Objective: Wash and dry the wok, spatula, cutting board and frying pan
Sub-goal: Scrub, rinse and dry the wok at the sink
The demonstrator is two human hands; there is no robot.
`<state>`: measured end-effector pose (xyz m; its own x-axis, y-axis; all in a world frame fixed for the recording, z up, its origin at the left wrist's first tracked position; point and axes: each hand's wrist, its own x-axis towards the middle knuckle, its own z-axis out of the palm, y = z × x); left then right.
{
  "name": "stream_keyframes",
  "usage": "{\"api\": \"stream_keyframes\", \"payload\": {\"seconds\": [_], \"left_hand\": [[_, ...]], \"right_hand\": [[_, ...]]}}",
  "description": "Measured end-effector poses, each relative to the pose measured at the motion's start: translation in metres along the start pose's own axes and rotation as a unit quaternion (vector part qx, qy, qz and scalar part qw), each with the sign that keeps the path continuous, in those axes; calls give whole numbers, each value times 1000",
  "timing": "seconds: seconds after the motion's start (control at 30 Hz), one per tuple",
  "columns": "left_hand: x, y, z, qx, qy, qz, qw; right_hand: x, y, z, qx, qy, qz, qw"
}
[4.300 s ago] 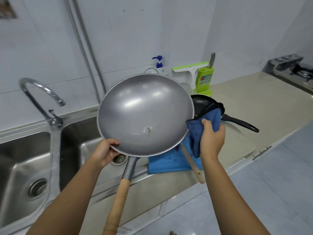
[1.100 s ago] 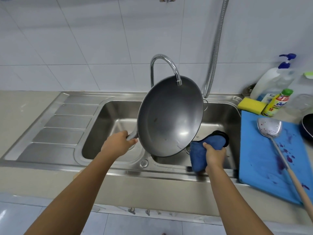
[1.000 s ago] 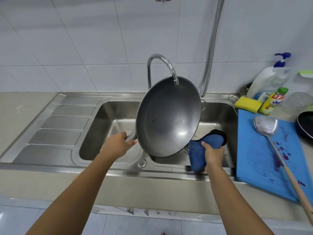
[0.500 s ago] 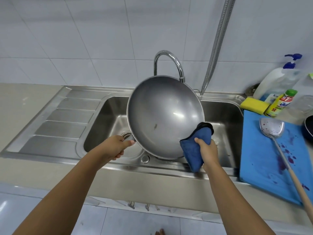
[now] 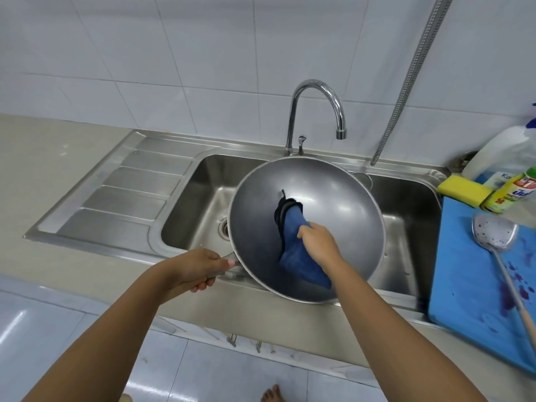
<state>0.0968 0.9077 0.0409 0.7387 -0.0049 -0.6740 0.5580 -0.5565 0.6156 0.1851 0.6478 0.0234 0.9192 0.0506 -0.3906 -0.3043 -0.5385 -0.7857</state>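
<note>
A grey metal wok (image 5: 342, 198) is held tilted over the sink. My left hand (image 5: 194, 269) grips its handle at the lower left. My right hand (image 5: 316, 239) grips a blue cloth (image 5: 298, 253) and presses it against the inside of the wok. On the right lies a blue cutting board (image 5: 475, 285) with purple stains. A metal spatula (image 5: 493, 233) with a wooden handle rests on the board. The frying pan is out of view.
The steel double sink (image 5: 200, 198) has a drainboard (image 5: 127, 190) on its left and a curved tap (image 5: 316, 111) behind. A yellow sponge (image 5: 461, 192), a small yellow bottle (image 5: 513, 195) and a pump bottle (image 5: 504, 152) stand at the back right. A shower hose (image 5: 412, 79) hangs on the wall.
The wok has tipped lower over the sink. My right hand has brought the blue cloth from the wok's rim into the bowl.
</note>
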Motion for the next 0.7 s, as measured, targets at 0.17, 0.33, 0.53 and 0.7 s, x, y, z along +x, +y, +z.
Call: {"api": "stream_keyframes", "payload": {"seconds": [0.17,0.33,0.53,0.7], "left_hand": [[0,-12,-5,25,-5,-4,1000],[7,-4,-10,69,-32,-22,997],[12,5,6,267,119,25,956],[14,-2,4,263,138,30,954]], "right_hand": [[1,22,36,-307,-5,-94,947],[-9,39,62,-325,-54,-138,934],[-9,8,81,-55,-142,-103,983],[4,44,49,-295,-112,-129,940]]}}
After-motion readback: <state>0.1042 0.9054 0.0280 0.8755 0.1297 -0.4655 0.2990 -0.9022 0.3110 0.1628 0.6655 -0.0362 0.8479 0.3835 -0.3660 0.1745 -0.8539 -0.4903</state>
